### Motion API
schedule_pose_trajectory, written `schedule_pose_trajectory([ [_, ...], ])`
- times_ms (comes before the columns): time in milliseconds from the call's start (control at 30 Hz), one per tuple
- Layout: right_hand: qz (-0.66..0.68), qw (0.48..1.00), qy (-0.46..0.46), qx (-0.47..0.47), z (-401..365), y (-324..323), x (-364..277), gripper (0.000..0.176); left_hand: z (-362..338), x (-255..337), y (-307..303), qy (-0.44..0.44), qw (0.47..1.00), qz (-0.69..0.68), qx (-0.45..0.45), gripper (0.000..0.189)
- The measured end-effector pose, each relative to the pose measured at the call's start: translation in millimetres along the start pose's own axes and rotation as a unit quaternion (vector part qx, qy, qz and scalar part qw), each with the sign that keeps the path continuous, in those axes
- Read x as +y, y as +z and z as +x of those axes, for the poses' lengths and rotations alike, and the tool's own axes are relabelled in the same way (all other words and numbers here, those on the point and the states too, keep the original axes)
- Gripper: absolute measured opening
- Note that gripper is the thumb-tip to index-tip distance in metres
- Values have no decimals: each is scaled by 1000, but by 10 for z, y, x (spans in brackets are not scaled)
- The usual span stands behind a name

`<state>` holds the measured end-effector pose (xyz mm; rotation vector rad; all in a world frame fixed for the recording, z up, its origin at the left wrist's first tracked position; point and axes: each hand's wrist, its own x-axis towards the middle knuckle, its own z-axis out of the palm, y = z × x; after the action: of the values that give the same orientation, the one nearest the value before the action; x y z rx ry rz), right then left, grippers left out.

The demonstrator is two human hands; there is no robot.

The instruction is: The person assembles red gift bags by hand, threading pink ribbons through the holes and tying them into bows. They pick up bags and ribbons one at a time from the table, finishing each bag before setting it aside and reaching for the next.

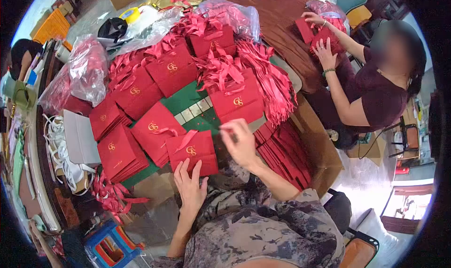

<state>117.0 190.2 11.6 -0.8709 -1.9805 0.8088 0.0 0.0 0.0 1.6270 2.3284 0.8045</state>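
My left hand lies with spread fingers on the lower edge of a red bag with a gold logo and a pink ribbon on it. To its right, my right hand hangs above the table edge, its fingers bent and blurred, so what they hold, if anything, does not show. Beyond it is a stack of red bags topped with ribbons. A strip of small pale squares lies on the green mat between the stacks.
More red bag stacks stand at the left. A cardboard box with red bags is at the right. Pink ribbons pile up behind it. A co-worker sits at the upper right, hands on red items. A white box stands left.
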Motion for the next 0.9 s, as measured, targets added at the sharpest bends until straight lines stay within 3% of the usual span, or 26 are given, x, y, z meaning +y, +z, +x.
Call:
schedule_pose_trajectory([
  [33, 19, 998, 52, 28, -54, -83, 17, 11, -13, -19, -16, -3, 1000, 9, 7, 69],
  [233, -94, 969, 92, 210, -342, -650, 703, 11, 56, 82, 102, 4, 999, 11, 52, 66],
  [367, -105, 954, 157, 231, -404, -796, 963, 20, 87, 106, 124, 10, 998, -1, 68, 62],
  [567, -141, 966, 117, 181, -406, -811, 1168, 15, 58, 138, 99, 4, 997, -14, 70, 56],
  [767, -123, 965, 111, 205, -370, -881, 882, 11, 58, 121, 98, 7, 996, -27, 90, 49],
  [833, -100, 969, 95, 207, -359, -853, 751, 7, 111, 154, 80, 10, 994, -44, 98, 46],
  [900, -107, 983, -10, 147, -311, -804, 468, 12, 194, 203, 64, 11, 992, -60, 107, 43],
])
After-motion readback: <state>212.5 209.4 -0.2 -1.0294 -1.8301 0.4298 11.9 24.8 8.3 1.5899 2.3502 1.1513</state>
